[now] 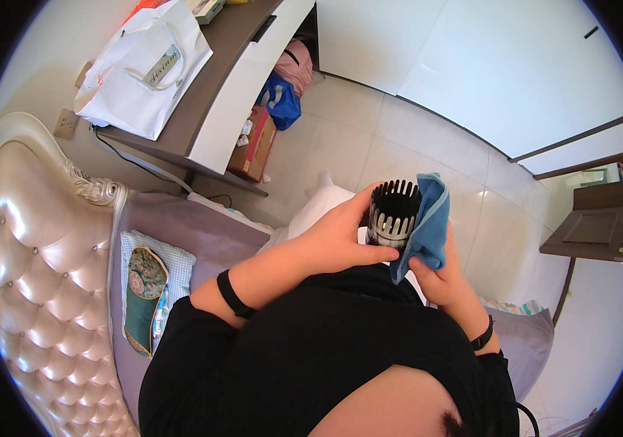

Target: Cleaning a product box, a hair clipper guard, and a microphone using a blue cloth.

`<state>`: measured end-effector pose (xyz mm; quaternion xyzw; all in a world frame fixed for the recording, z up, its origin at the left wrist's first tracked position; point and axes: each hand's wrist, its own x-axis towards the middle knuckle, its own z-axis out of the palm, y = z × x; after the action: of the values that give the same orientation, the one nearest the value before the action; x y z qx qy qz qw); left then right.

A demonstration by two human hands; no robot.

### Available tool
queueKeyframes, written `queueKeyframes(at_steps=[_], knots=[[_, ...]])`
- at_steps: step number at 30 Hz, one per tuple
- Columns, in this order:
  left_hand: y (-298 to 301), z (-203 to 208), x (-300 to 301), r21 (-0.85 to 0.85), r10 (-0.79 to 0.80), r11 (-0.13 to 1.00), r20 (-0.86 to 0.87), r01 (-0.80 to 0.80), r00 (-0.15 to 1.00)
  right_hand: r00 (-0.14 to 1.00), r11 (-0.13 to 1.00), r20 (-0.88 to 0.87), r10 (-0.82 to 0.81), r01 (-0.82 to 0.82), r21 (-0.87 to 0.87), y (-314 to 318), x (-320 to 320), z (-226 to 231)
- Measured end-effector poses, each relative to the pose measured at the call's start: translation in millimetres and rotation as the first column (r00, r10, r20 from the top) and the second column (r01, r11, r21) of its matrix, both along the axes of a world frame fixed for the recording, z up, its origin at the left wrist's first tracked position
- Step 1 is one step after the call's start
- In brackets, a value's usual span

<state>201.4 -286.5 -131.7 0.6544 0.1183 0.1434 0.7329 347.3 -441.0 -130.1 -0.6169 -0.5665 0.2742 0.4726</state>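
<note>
Blk shirt point(289, 342), L fingers point(379, 253) snug rnd toothed blk cyl. point(393, 223), R fingers point(423, 272) snug on blue cloth point(430, 226)

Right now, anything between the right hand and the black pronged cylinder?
Yes: the blue cloth, held in the right hand, covers that hand's side of the black pronged cylinder. Nothing visible separates the left hand from it.

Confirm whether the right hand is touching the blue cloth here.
Touching. The head view shows the right hand holding the blue cloth, with the thumb overlapping the cloth's lower part.
</note>
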Motion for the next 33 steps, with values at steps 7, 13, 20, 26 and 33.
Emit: queueKeyframes(at_steps=[7, 13, 20, 26, 33], knots=[[-2.6, -7.4, -2.8, -0.132, 0.018, 0.991, 0.011, -0.016, 1.0, 0.993, 0.987, -0.12, 0.021, -0.04, -0.156, -1.0, -0.4, 1.7], [-1.6, -12.2, -4.7, -0.367, 0.097, 0.928, 0.064, -0.067, 0.993, 0.987, 0.986, 0.063, 0.151, -0.146, -0.084, 5.5, -6.9, 6.2], [-7.8, -2.8, -10.5, -0.237, -0.011, 0.971, 0.093, 0.033, 0.996, 0.986, 0.997, -0.159, -0.047, 0.035, -0.075, -2.1, -8.8, -5.9], [-8.4, -8.3, -19.6, -0.212, -0.029, 0.976, 0.119, 0.054, 0.992, 0.941, 0.99, -0.333, -0.062, 0.016, -0.139, -6.2, -17.2, -3.7], [-8.2, -6.2, -29.1, -0.41, 0.113, 0.911, 0.131, -0.05, 0.985, 0.996, 0.994, -0.015, 0.091, -0.092, -0.064, -7.3, -30.1, 2.5]])
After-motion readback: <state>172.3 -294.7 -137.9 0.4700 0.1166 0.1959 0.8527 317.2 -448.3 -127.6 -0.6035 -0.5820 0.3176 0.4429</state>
